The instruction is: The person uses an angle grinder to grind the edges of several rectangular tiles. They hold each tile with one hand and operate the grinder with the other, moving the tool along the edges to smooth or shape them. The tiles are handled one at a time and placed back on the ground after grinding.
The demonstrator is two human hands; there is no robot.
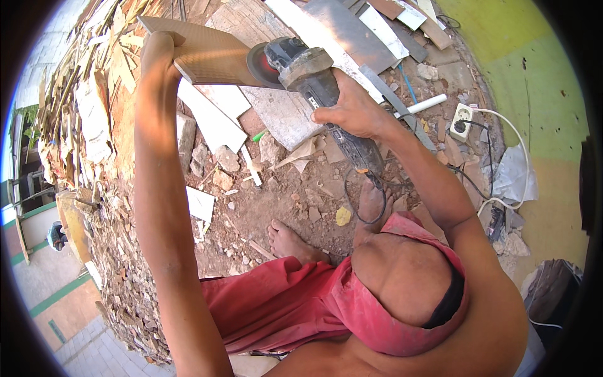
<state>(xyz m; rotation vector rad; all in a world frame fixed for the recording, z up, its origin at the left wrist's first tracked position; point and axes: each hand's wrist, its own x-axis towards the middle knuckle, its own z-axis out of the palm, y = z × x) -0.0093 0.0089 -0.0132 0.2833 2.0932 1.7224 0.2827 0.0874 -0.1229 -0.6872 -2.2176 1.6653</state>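
Note:
My left hand [162, 49] is closed on the left end of a brown, ribbed-looking tile [217, 55], holding it up at a tilt over the rubble. An angle grinder [320, 85], dark and dusty, is gripped round its body by my right hand [357, 108]. Its round disc [261, 65] meets the tile's right end; whether it cuts into it or only overlaps it in view, I cannot tell. The thumb of my right hand lies along the grinder's side, and most of my left fingers are hidden behind the tile.
My bare feet [295, 242] stand on dirt strewn with stones. White tile offcuts [213, 113], a large worn slab [279, 113] and a white pipe [428, 103] lie ahead. The grinder's cord runs right, near a white socket block [461, 120]. Wood scraps [122, 56] pile up far left.

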